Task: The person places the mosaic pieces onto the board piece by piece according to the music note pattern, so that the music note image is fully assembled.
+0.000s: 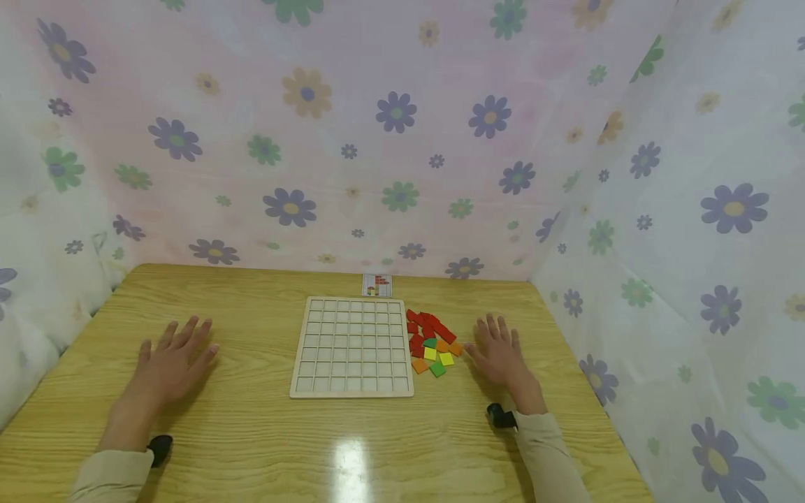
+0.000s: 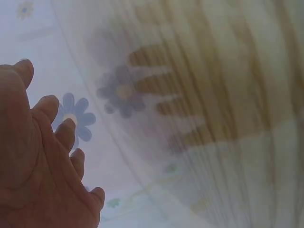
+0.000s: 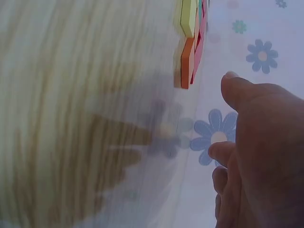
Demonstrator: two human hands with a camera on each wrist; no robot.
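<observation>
My left hand (image 1: 172, 363) is spread palm down over the left part of the table, holding nothing; the left wrist view shows its fingers (image 2: 65, 133) apart above the wood. On the right, my other hand (image 1: 502, 355) also has its fingers extended and holds nothing. Its thumb is close to a loose pile of flat tiles: red tiles (image 1: 428, 323), orange tiles (image 1: 420, 365), yellow tiles (image 1: 446, 358) and green tiles (image 1: 438, 369). In the right wrist view an orange tile (image 3: 186, 64) lies beyond the thumb. A square wooden grid board (image 1: 352, 396) lies between the hands, left of the pile.
Behind the board lies a small printed card (image 1: 376, 285) with a coloured pattern. The wooden table (image 1: 251, 447) is shiny. Flower-printed cloth (image 1: 352, 140) hangs along its back and sides. A dark wrist camera (image 1: 501, 416) sits at the right wrist, another (image 1: 161, 450) at the left.
</observation>
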